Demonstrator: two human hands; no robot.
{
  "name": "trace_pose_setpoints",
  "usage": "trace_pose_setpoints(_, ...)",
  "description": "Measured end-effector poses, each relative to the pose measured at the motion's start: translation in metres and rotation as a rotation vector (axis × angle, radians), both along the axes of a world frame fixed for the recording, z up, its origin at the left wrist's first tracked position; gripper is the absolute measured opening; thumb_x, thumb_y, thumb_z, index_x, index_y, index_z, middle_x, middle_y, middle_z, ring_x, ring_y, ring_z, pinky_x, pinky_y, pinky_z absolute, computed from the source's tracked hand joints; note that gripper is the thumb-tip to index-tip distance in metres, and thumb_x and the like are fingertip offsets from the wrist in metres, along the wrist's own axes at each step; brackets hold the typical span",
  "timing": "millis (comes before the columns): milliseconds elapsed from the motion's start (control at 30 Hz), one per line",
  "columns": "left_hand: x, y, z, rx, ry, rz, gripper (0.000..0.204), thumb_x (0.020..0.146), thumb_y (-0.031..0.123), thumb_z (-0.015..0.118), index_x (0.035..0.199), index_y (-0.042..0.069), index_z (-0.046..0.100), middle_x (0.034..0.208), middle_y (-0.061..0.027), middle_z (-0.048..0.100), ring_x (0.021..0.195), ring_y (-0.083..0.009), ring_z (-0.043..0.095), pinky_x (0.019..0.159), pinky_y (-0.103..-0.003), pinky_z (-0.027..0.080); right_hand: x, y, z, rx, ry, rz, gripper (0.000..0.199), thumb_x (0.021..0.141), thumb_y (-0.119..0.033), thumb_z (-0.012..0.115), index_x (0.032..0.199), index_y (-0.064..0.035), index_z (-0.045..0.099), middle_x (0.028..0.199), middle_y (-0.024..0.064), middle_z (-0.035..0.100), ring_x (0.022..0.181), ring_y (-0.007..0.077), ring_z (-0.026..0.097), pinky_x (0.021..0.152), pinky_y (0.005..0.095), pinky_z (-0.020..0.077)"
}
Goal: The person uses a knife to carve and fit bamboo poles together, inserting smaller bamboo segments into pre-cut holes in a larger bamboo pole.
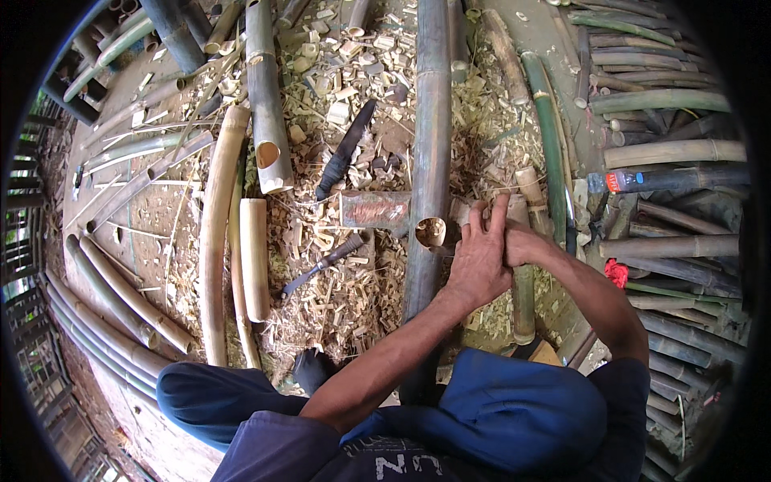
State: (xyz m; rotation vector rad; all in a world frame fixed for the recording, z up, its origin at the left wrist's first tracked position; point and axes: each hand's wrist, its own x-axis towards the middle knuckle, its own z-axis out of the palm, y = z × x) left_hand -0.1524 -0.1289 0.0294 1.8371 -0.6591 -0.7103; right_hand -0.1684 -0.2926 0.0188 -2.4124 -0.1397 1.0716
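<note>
My left hand (479,261) is just right of a long grey-green bamboo pole (432,145), which has a hole cut near its lower part. Its visible fingers are stretched out, pointing away from me. Close against it is my right hand (522,243), whose fingers are mostly hidden behind the left. Under the pole and hands a wooden block (373,210) lies crosswise. Left of the pole lie a chisel (325,263) with a brown handle and a long dark knife-like tool (348,150) with a wrapped grip. I cannot make out anything held in either hand.
Pale wood chips (321,321) cover the ground. Cut bamboo pieces lie left, including a thick pale length (221,233) and a short one (254,261). A green pole (548,145) lies right, before stacked bamboo (683,245), a plastic bottle (617,182) and red cloth (616,273).
</note>
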Motion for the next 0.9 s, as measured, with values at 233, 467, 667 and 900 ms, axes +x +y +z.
trace_pose_setpoints(233, 0.011, 0.017, -0.005, 0.111, 0.011, -0.355, 0.12, 0.062, 0.009, 0.084, 0.158, 0.02, 0.013, 0.15, -0.0315, 0.029, 0.128, -0.0518, 0.048, 0.105, -0.051, 0.047, -0.041, 0.029, -0.014, 0.241, 0.15, -0.412, 0.029, 0.085, -0.019, 0.07, 0.107, -0.0017, 0.063, 0.1, 0.0171, 0.065, 0.096, 0.0298, 0.063, 0.085, 0.0406, 0.0498)
trace_pose_setpoints(467, 0.014, 0.047, 0.008, 0.152, -0.207, -0.592, 0.101, 0.058, 0.006, 0.083, 0.15, 0.016, 0.041, 0.153, -0.023, 0.031, 0.143, -0.0462, 0.028, 0.113, -0.062, 0.029, -0.07, 0.101, -0.03, 0.522, -0.097, -0.9, 0.022, 0.089, -0.02, 0.069, 0.097, -0.0003, 0.064, 0.084, 0.0129, 0.065, 0.083, 0.0241, 0.065, 0.075, 0.037, 0.0504)
trace_pose_setpoints(667, 0.047, 0.125, -0.042, 0.141, -0.219, 0.478, 0.049, 0.075, 0.005, 0.076, 0.118, 0.0, 0.053, 0.113, -0.0166, 0.061, 0.114, -0.0301, 0.057, 0.097, -0.046, 0.05, -0.137, 0.095, -0.055, 0.011, -0.538, -1.128, 0.03, 0.089, -0.029, 0.072, 0.086, -0.0009, 0.062, 0.068, 0.0101, 0.061, 0.064, 0.0265, 0.062, 0.061, 0.0389, 0.0477)
trace_pose_setpoints(900, 0.04, 0.177, -0.128, 0.688, -0.349, 0.266, 0.043, 0.079, 0.012, 0.073, 0.117, 0.007, 0.054, 0.115, -0.0197, 0.056, 0.109, -0.0404, 0.055, 0.091, -0.054, 0.043, -0.178, 0.092, -0.124, -0.47, -0.565, -1.025, 0.042, 0.08, -0.021, 0.073, 0.115, -0.004, 0.058, 0.108, 0.0203, 0.061, 0.097, 0.0398, 0.061, 0.084, 0.0499, 0.0479)
